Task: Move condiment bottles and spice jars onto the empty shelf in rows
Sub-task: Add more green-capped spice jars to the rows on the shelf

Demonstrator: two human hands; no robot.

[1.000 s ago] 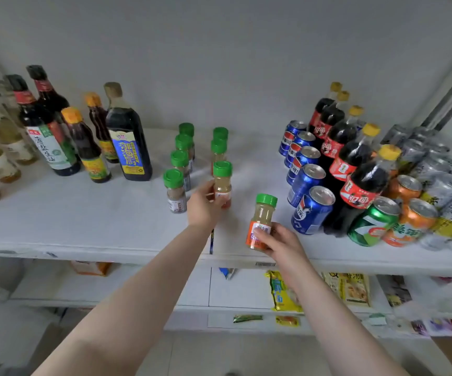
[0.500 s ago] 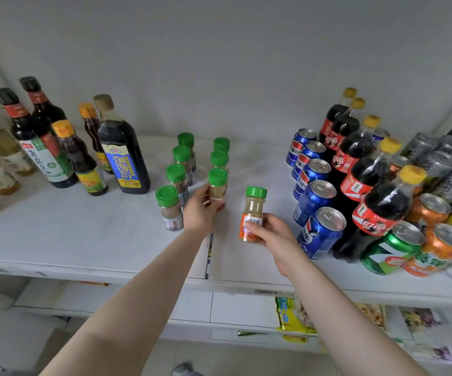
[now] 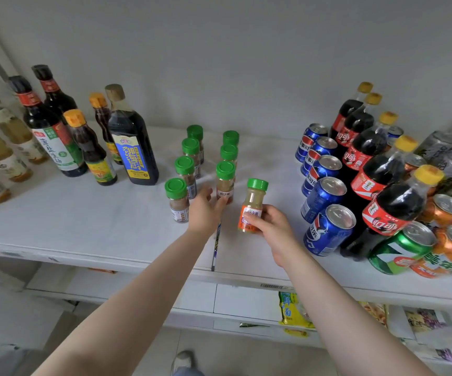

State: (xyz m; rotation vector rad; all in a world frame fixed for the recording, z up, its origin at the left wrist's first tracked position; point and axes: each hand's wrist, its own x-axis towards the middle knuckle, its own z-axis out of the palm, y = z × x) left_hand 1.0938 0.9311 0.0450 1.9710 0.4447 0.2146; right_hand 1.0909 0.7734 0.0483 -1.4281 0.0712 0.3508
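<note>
So the right hand [image 3: 269,226] has carried its orange-label spice jar [image 3: 252,206] up from the shelf [image 3: 83,226] lip to about 3 o'clock of the second row; it's nearly placed. Left hand [image 3: 205,210] touches that row's front jar [image 3: 225,183], grip hidden behind it. Labels are unreadable.

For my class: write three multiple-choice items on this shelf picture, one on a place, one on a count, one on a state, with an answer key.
1. The held spice jar is where?
A. right of the jar rows
B. behind the soy bottles
C. on the lower shelf

2. How many green-capped jars show, including the held one?
A. five
B. eight
C. eleven

3. The right hand is
A. flat on the shelf
B. gripping a jar
C. holding a can

Key: 1 A, it is between the rows and the cola cans. 2 B, four plus three standing, one held. 3 B, fingers wrap its label.
</note>
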